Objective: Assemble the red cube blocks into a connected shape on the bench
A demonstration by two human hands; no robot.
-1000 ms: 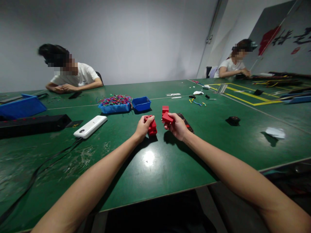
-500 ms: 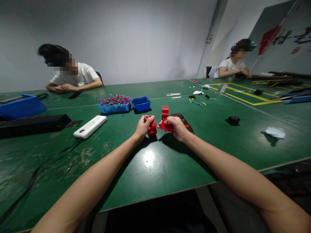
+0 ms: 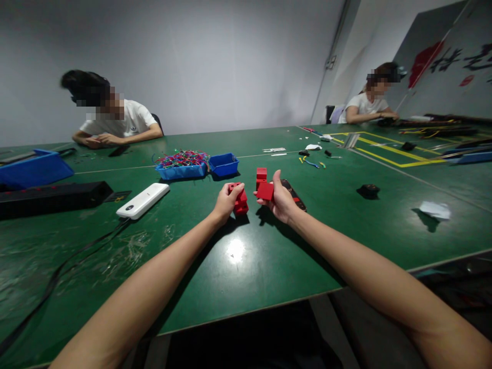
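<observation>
My left hand (image 3: 224, 202) grips a red block with holes (image 3: 241, 203), its thumb across the top, low over the green table (image 3: 200, 287). A short gap to the right, my right hand (image 3: 281, 200) is turned palm inward with the thumb raised. A second red block (image 3: 265, 191) lies against its fingers, a flat square face toward me. Just behind that block stands another red piece (image 3: 262, 173); whether the two are joined I cannot tell. Partly hidden behind my right hand lies a dark phone-like slab (image 3: 295, 195).
A blue tray (image 3: 183, 172) heaped with coloured wires stands beside a blue bin (image 3: 224, 165). To the left lie a white power bank (image 3: 143, 201) with a cable and a long black case (image 3: 54, 199). A black object (image 3: 369, 191) and crumpled paper (image 3: 435, 210) lie right. Two people sit across the table.
My right hand has rolled palm inward and its thumb has lifted off the red block, which now shows a flat face. My left hand has stayed in place.
</observation>
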